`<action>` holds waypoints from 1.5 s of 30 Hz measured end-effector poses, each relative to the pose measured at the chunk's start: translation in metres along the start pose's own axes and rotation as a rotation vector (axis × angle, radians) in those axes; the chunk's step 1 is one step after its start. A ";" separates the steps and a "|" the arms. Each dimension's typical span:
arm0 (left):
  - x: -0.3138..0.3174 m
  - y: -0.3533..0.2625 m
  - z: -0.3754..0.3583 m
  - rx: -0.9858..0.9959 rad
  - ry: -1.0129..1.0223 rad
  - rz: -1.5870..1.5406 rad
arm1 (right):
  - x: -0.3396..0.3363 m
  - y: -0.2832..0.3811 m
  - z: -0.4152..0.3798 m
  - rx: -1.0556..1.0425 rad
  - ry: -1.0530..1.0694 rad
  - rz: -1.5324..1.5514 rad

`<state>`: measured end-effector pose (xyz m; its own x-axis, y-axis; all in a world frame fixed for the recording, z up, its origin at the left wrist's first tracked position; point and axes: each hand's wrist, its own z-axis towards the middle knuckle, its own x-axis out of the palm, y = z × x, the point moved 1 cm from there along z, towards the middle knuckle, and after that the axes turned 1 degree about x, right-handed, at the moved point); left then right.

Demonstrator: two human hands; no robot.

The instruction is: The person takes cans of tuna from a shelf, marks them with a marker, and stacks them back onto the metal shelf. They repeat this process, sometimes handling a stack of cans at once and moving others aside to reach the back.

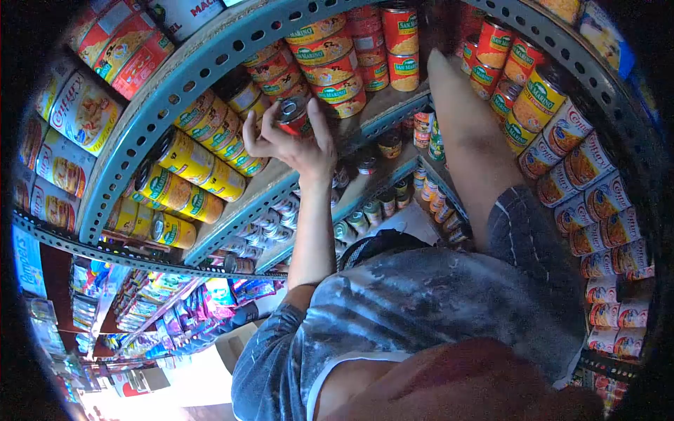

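My left hand (pixel 300 146) is raised in front of the middle shelf, palm up, with thumb and fingers around a small red can (pixel 300 127). The can's ring-pull lid faces me. Behind it stand stacked San Marino cans (pixel 333 70), yellow and red. My right arm (pixel 467 126) reaches up and deep between the stacks. Only the wrist end of my right hand (pixel 439 64) shows; its fingers are lost in dark shadow. Closest to it are a tall red-and-yellow San Marino can stack (pixel 404 52) on the left and more red cans (pixel 493 43) on the right.
Perforated metal shelf edges (pixel 203 70) curve around me on several levels. Century cans (pixel 88 112) fill the left shelf, and more Century cans (pixel 586 189) stack at right. Yellow cans (pixel 186 165) lie nearer on the middle shelf. Colourful packets (pixel 210 298) hang at lower left.
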<state>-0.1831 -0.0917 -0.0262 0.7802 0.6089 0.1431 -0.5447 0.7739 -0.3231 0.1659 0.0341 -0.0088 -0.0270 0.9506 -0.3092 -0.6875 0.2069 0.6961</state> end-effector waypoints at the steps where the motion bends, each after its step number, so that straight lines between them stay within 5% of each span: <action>1: 0.000 -0.002 0.000 -0.060 -0.050 -0.091 | -0.001 0.001 0.000 0.000 0.005 -0.004; 10: -0.004 -0.049 -0.021 0.141 0.067 -0.215 | -0.034 -0.003 -0.039 0.097 0.076 -0.073; 12: 0.005 -0.052 -0.029 0.128 0.074 -0.328 | -0.049 -0.007 -0.046 0.109 0.076 -0.090; 14: 0.012 -0.055 -0.033 0.101 0.123 -0.457 | -0.066 -0.009 -0.051 0.130 0.335 0.015; 21: 0.031 -0.066 -0.024 0.048 0.355 -0.668 | -0.109 -0.004 -0.083 -0.059 0.126 0.219; 25: 0.054 -0.076 -0.010 -0.178 0.548 -0.860 | -0.131 0.006 -0.099 -0.037 0.178 0.224; 26: 0.067 -0.070 -0.009 -0.064 0.546 -0.798 | -0.134 0.004 -0.102 -0.032 0.181 0.225; 32: 0.100 -0.070 -0.007 -0.156 0.603 -1.034 | -0.164 0.009 -0.120 -0.091 0.216 0.238; 40: 0.117 -0.086 -0.008 -0.087 0.721 -1.370 | -0.210 0.025 -0.139 -0.109 0.567 0.749; 43: 0.106 -0.101 -0.005 -0.276 0.778 -1.414 | -0.221 0.030 -0.142 -0.294 0.534 0.579; 45: 0.088 -0.104 0.007 -0.250 0.922 -1.323 | -0.225 0.039 -0.148 -0.243 0.605 0.714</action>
<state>-0.0596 -0.1171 0.0262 0.5950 -0.7949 -0.1187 0.6052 0.5403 -0.5847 0.0382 -0.2062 -0.0081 -0.8194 0.5395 -0.1936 -0.4932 -0.4916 0.7177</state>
